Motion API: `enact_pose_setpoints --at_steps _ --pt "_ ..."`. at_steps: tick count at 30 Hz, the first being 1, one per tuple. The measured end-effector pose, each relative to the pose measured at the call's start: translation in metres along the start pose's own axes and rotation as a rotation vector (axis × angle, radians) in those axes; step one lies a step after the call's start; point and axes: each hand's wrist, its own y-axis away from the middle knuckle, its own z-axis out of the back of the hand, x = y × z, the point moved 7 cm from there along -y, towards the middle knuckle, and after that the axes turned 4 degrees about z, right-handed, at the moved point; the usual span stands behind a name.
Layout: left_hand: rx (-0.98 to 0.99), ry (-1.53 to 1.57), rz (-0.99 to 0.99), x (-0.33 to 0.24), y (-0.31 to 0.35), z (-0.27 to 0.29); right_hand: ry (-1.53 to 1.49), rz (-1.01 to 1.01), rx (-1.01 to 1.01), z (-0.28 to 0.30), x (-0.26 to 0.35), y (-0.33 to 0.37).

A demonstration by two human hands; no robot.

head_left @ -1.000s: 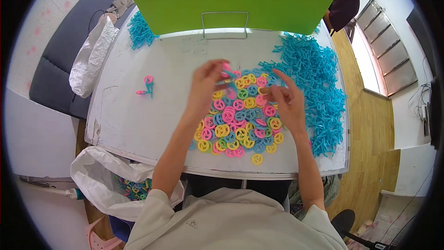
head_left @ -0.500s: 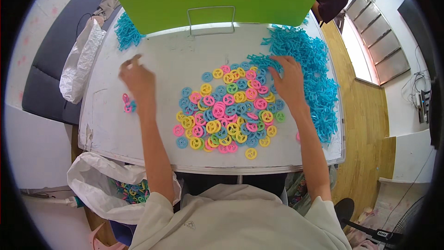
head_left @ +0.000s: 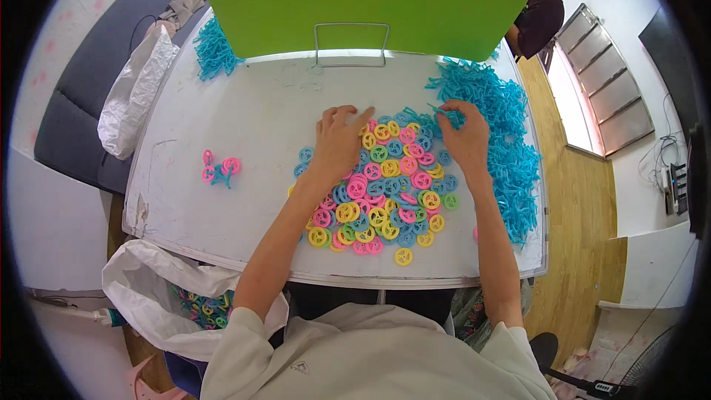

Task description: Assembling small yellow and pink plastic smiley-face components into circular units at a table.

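Wheels (head_left: 357,189) and turquoise pieces (head_left: 503,126) appear smooth plastic. Tabletop (head_left: 185,211) smooth but scuffed; wire loop (head_left: 350,66) bare metal. Shirt (head_left: 370,359) matt cloth; floor (head_left: 585,215) wood-grained; sack (head_left: 148,304) creased, plastic-looking.

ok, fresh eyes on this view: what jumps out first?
The big green panel, top middle. Next, the heap of pink, yellow, blue and green wheels mid-way across the white table. Then the teal pieces massed along its right side, beside the right hand.
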Motion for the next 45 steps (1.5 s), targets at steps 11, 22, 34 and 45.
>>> enact_pose_setpoints --at_steps 11,22,34,45 --pt "0.075 0.713 0.297 -0.020 -0.007 0.020 -0.938 -0.525 0.121 -0.010 0.001 0.027" --pt "0.122 1.172 0.253 -0.042 0.001 0.017 -1.137 -0.521 0.260 -0.018 0.033 0.038" --pt "-0.324 0.701 -0.366 -0.077 0.022 0.059 -1.321 -0.417 0.224 -0.013 0.043 0.038" --pt "0.094 1.340 0.271 -0.053 0.006 0.029 -1.201 -0.266 0.129 -0.003 0.047 0.036"
